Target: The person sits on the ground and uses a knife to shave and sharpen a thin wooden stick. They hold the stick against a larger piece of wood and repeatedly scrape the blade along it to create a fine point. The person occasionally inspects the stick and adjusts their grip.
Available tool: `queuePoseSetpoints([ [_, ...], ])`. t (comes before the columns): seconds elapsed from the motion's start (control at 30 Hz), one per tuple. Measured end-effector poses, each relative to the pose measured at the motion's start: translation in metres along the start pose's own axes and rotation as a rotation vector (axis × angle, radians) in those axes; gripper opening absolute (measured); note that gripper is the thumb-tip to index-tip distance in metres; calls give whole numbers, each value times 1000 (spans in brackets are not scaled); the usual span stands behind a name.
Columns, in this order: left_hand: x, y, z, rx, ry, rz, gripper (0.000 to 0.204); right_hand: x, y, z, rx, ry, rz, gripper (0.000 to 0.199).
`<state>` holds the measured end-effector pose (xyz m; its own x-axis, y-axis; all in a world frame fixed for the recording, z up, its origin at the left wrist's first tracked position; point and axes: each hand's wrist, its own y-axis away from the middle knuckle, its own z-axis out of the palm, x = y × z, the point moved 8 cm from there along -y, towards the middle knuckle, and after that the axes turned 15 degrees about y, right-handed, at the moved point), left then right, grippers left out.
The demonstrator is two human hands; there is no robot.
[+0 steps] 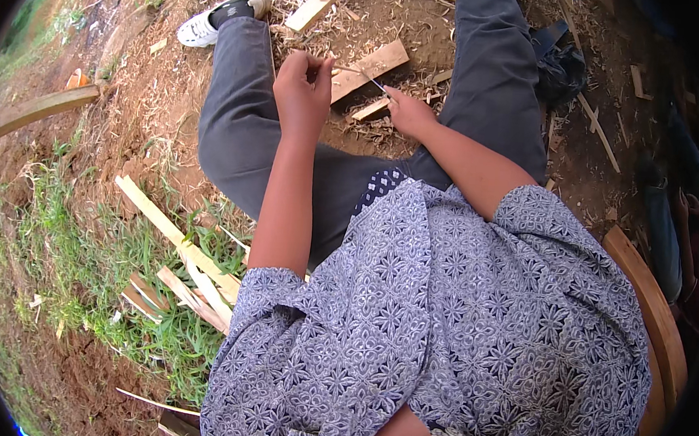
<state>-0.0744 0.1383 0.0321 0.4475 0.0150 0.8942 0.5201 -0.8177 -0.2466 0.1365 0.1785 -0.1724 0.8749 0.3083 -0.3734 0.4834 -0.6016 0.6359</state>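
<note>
Shaving stroke in hand, I judge. Left hand (pixel 303 93) pinches one thin stick (pixel 348 70); right hand (pixel 412 113) closes round one knife (pixel 376 85). Stick spans between the hands, over one broad board (pixel 386 61). Blade contact likely, too small to confirm. Next stroke calls for steady pinch, shallow blade.

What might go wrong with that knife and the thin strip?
The knife in the right hand is close to the strip in the left hand; a slip might cut that hand. The strip looks slender, so it might snap. Both hands are between the legs, so a stray stroke might nick one.
</note>
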Motion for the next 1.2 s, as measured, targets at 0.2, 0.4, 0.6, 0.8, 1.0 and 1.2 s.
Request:
queuePoseSetpoints([
  [0.2,13,10,-5,-106,-47,-88,23,-11,10,-11,8,-251,40,48],
  [0.4,16,16,-8,-92,-19,-1,19,-53,38,-54,214,-357,-188,37],
  [0.6,19,14,-6,-61,-9,-28,19,-65,44,-63,234,-316,-192,35],
  [0.8,20,13,0,-63,-26,-13,17,-29,20,-37,115,-175,-43,36],
  [1.0,19,11,-1,-43,12,3,16,-81,58,-75,279,-351,-214,34],
  [1.2,18,6,2,-66,23,-23,17,-3,4,-16,57,-98,82,34],
])
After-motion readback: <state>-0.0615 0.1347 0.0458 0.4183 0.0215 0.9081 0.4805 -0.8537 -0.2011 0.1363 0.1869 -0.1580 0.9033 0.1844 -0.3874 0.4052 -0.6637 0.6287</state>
